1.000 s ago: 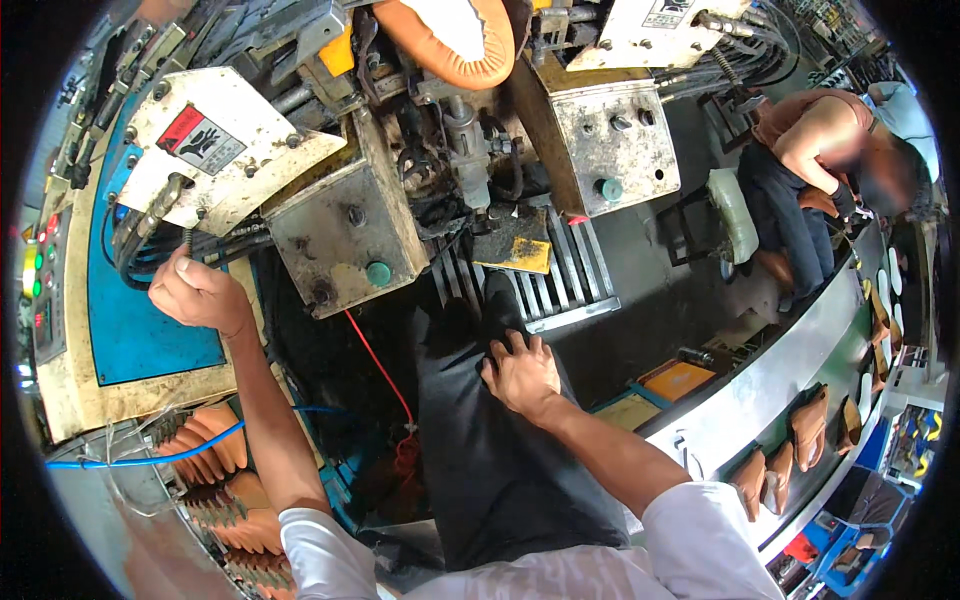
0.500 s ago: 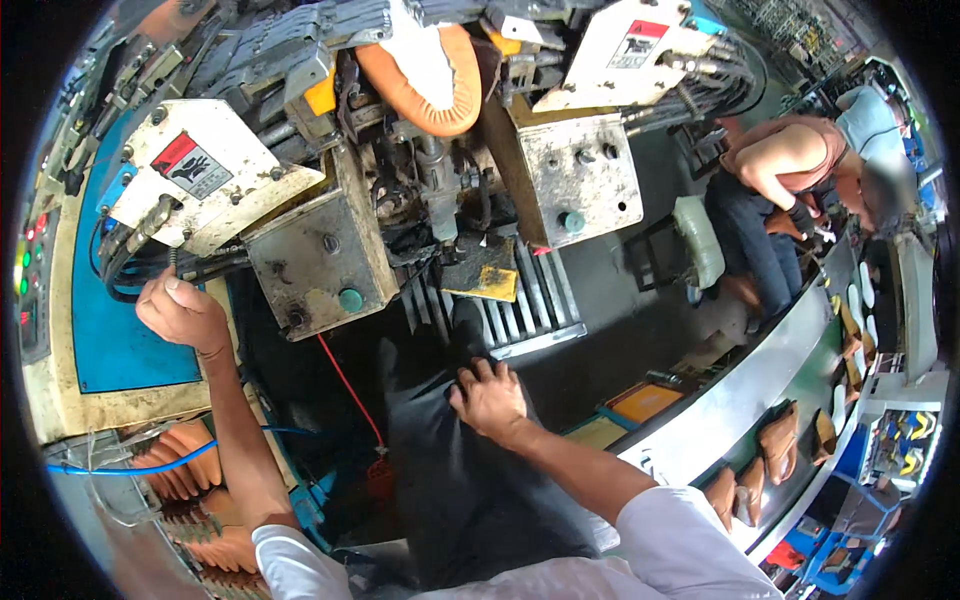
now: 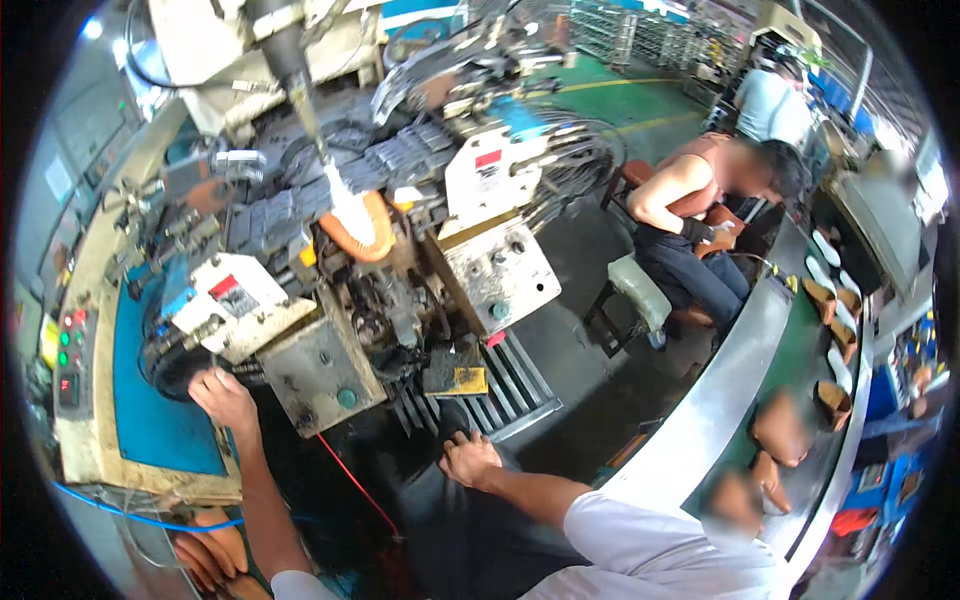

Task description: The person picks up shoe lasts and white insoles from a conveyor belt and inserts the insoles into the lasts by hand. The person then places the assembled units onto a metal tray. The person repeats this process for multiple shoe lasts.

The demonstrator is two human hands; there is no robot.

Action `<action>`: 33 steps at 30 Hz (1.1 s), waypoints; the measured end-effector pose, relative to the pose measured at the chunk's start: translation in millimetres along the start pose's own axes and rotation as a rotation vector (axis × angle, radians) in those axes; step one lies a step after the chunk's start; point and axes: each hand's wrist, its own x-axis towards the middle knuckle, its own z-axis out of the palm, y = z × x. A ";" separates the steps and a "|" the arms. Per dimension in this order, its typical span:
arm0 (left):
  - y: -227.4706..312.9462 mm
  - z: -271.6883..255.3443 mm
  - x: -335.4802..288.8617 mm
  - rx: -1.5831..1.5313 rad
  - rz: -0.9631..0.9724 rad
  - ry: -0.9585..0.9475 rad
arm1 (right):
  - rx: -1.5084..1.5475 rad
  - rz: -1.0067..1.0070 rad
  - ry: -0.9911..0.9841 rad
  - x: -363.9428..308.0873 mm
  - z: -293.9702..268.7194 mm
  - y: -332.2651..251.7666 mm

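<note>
My left hand is closed, fingers curled, beside the dark hoses under the machine's left white guard plate. Whatever it may grip is hidden. Resting on my dark-trousered knee is my right hand, its fingers laid over the cloth and holding nothing. Ahead, a tan shoe upper sits toe toward me in the middle of the machine, with a white piece inside its curve. Two metal housings with green buttons flank it: the left housing and the right housing.
A pedal with a yellow patch lies by a slatted floor grate. At right runs a metal-edged conveyor bearing brown shoes and pale soles. A seated co-worker handles a brown shoe. Tan uppers are stacked lower left.
My view has tilted up and shifted, showing more machine and floor behind. My left hand remains near the hoses, still curled; my right hand stays on my knee.
</note>
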 end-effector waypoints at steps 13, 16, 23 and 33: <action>13.0 -58.9 37.3 -0.039 -0.033 -0.392 | 0.180 0.104 0.171 -46.5 6.2 27.2; 53.8 -82.2 53.0 -0.109 0.165 -0.326 | 0.163 0.106 0.175 -41.0 4.7 35.8; 134.8 -29.8 69.9 -0.888 -0.252 -0.821 | 0.172 0.051 0.089 -32.5 -0.1 19.4; 275.0 19.5 72.4 -1.651 -1.460 -1.170 | 0.267 0.088 0.268 -35.8 13.3 36.0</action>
